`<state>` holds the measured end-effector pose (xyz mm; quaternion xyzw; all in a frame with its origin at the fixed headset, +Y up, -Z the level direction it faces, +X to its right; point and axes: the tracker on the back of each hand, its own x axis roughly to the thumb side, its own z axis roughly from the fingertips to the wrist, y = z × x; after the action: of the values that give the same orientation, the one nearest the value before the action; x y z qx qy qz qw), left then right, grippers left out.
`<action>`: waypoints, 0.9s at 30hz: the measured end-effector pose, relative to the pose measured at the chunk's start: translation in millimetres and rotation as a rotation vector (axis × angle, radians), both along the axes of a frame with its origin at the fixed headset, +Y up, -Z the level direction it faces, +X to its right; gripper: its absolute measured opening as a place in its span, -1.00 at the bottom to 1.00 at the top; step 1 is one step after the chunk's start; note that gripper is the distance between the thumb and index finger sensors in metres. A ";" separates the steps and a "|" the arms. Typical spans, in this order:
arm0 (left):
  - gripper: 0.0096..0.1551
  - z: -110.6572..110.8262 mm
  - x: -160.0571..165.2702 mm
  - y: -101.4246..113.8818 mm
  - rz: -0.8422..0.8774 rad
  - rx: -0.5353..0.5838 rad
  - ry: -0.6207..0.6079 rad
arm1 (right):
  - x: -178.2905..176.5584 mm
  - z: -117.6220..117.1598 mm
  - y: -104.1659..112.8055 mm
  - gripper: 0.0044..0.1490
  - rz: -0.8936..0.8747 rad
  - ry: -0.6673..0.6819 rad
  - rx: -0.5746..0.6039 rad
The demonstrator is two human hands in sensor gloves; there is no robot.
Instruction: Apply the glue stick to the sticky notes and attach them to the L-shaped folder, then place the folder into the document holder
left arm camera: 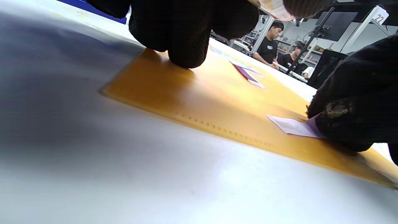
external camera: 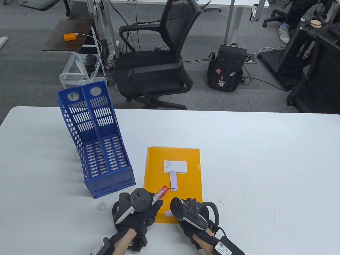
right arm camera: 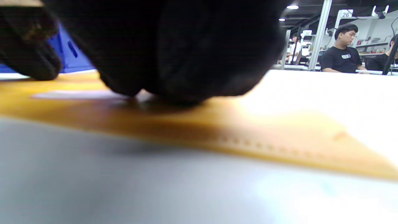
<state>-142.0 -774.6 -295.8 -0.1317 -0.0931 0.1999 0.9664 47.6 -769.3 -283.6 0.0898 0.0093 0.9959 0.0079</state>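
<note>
The orange L-shaped folder (external camera: 172, 159) lies flat on the table, with a white label (external camera: 175, 166) and a purple sticky note (external camera: 173, 181) on it. My left hand (external camera: 152, 208) grips the red-tipped glue stick (external camera: 161, 193) at the folder's near left corner, and its knuckles (left arm camera: 186, 46) rest on the folder (left arm camera: 217, 102). My right hand (external camera: 177, 215) pinches a small pale purple sticky note (external camera: 168, 213) against the folder's near edge. That note (left arm camera: 292, 126) shows flat under the right fingertips (left arm camera: 342, 124). In the right wrist view my fingers (right arm camera: 174, 62) sit on the note (right arm camera: 77, 94).
The blue two-slot document holder (external camera: 98, 148) stands left of the folder, its open side facing up and toward me. A small clear cap (external camera: 102, 206) lies on the table left of my left hand. A black office chair (external camera: 156, 63) stands beyond the table.
</note>
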 end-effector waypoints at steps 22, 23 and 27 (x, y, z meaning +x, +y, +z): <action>-0.29 -4.6 -15.5 -4.1 0.178 -0.044 0.076 | 8.1 1.3 11.4 -0.47 -0.190 -0.015 -0.150; -0.29 -4.8 -15.9 -4.2 0.182 -0.049 0.076 | 10.4 0.1 11.4 -0.47 -0.203 -0.019 -0.157; -0.29 -4.6 -16.7 -3.9 0.192 -0.058 0.077 | 21.5 -4.9 19.1 -0.49 -0.287 -0.008 -0.136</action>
<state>-158.7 -778.5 -300.4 -0.1422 -0.0625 0.2993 0.9414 69.1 -750.1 -288.6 0.0853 0.0637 0.9820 0.1562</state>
